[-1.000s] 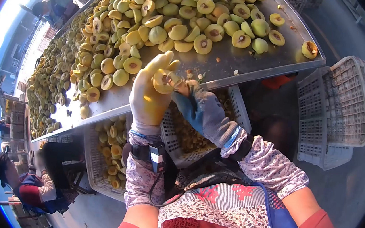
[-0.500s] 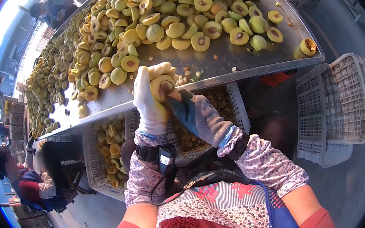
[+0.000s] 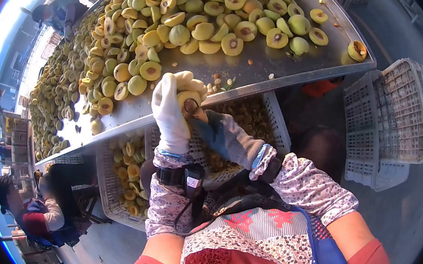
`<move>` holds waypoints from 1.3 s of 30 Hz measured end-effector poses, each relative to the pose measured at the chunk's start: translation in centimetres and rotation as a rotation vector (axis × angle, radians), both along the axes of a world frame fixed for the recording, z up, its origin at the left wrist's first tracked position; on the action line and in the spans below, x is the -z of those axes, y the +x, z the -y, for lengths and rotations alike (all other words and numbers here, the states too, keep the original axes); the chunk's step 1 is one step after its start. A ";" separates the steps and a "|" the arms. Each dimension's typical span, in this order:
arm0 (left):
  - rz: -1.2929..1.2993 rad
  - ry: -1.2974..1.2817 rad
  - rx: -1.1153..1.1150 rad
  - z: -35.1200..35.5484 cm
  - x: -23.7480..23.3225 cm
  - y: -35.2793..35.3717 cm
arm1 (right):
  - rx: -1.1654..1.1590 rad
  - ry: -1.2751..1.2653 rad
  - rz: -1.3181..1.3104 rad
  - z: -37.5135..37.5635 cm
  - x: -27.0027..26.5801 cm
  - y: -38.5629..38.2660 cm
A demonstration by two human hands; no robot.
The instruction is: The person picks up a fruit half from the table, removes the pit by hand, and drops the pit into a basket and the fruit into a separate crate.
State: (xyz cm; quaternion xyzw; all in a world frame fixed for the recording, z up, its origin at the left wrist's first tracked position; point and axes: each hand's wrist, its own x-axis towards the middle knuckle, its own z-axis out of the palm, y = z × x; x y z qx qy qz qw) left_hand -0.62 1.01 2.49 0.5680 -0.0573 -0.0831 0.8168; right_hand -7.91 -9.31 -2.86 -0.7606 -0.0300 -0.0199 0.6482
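Note:
In my left hand (image 3: 172,110), which wears a white glove, an apricot half (image 3: 186,98) is gripped with its cut face turned toward my right hand. The fingers are closed round it. My right hand (image 3: 216,132), in a blue and grey knitted glove, is closed close against the fruit. A small pitting tool (image 3: 200,114) seems to be in its grip, mostly hidden, with its dark curved end at the fruit's brown centre. Both hands are above the near edge of a metal table (image 3: 300,72), where many halved apricots (image 3: 180,35) are heaped.
Below the table edge stand a crate of fruit halves (image 3: 129,175) and another crate (image 3: 277,121) with brownish pieces. Stacked plastic crates (image 3: 404,111) are at the right. Small pale bits (image 3: 217,81) lie on the table. A seated person (image 3: 40,214) is at the left, another person (image 3: 61,13) farther back.
Both hands have shifted slightly left, with the apricot half turned a little. The grip of each hand stays the same. The seated person at the left has moved a little.

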 end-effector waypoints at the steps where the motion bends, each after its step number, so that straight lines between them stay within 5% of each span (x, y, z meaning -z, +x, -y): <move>1: 0.034 -0.015 -0.054 0.2 0.4 0.1 | 0.002 0.001 0.000 -0.4 0.5 0.1; 4: 0.093 -0.019 -0.147 0.5 0.8 -0.2 | -0.029 -0.067 0.152 -1.2 1.0 0.2; 7: 0.068 0.023 -0.120 0.2 0.1 0.0 | 0.029 -0.009 0.090 -0.6 -0.6 -0.1; 9: 0.015 0.048 -0.065 0.3 -0.4 0.1 | 0.013 -0.125 -0.170 1.0 -2.9 -0.2; 13: -0.011 0.097 -0.064 0.2 -0.4 0.1 | -0.017 -0.207 -0.052 1.5 -2.0 0.0; 19: 0.120 0.034 -0.071 0.5 0.3 -0.3 | 0.066 0.256 -0.055 -2.3 1.1 -0.5; 24: 0.192 0.031 -0.139 0.7 1.1 0.1 | -0.019 -0.159 -0.096 0.5 -2.7 -0.4; 26: 0.218 0.019 -0.066 0.4 1.4 0.4 | 0.046 -0.098 0.043 0.2 -3.4 -0.1; 28: 0.201 0.024 -0.016 0.1 1.6 0.5 | -0.277 0.517 -0.750 1.5 -5.7 -0.7; 31: 0.137 -0.007 0.131 -0.6 1.3 0.9 | -0.524 0.818 -0.928 2.2 -5.6 -0.8; 36: 0.065 0.100 0.208 -1.3 1.1 0.7 | -0.484 0.541 -0.906 2.6 -6.7 -1.3; 38: 0.004 -0.100 0.068 -0.9 1.2 0.7 | -0.526 0.643 -0.812 1.8 -5.6 -1.4; 39: -0.052 -0.338 0.194 -0.5 0.6 0.3 | -0.540 0.607 -0.845 1.7 -4.5 -0.8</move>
